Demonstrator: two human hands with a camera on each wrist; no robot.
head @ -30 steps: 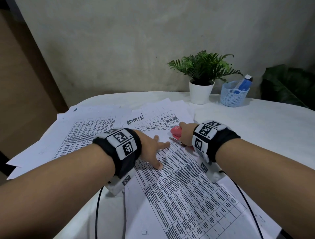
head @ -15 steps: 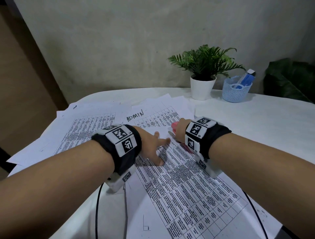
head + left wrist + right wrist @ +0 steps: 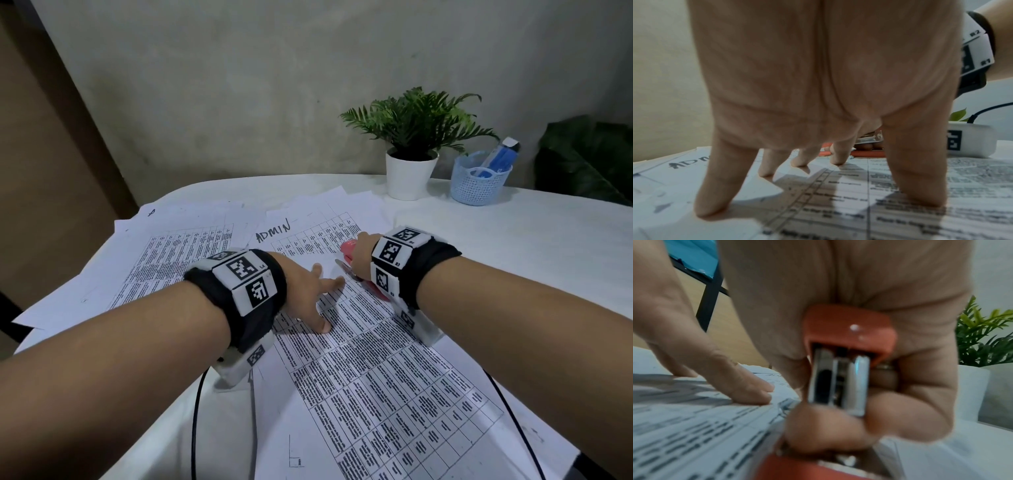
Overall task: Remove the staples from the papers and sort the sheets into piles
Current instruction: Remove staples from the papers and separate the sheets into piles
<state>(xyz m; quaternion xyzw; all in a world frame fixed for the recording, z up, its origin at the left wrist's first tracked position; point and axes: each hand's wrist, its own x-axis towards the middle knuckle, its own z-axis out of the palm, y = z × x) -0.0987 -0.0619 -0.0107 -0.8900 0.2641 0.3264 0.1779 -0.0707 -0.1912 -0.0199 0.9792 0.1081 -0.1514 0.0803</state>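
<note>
A printed table sheet (image 3: 370, 370) lies in front of me on the white table (image 3: 531, 246). My left hand (image 3: 308, 291) presses it flat with spread, straight fingers (image 3: 916, 186). Beyond it lies a sheet marked ADMIN (image 3: 308, 236), and more printed sheets (image 3: 171, 260) fan out to the left. My right hand (image 3: 359, 255) grips a red stapler (image 3: 351, 248) with a metal tail (image 3: 346, 269) at the near sheet's top right corner. In the right wrist view the fingers curl round the red stapler (image 3: 846, 340). No staple is visible.
A potted fern in a white pot (image 3: 411, 174) and a light blue mesh basket (image 3: 479, 181) holding a blue item stand at the back right. Dark leaves (image 3: 589, 164) sit at the far right. Black cables (image 3: 195, 428) run along the near table edge.
My right hand with the stapler has drawn in leftward, closer to the left hand's fingertips. My left hand stays pressed on the sheet. The view has tilted slightly.
</note>
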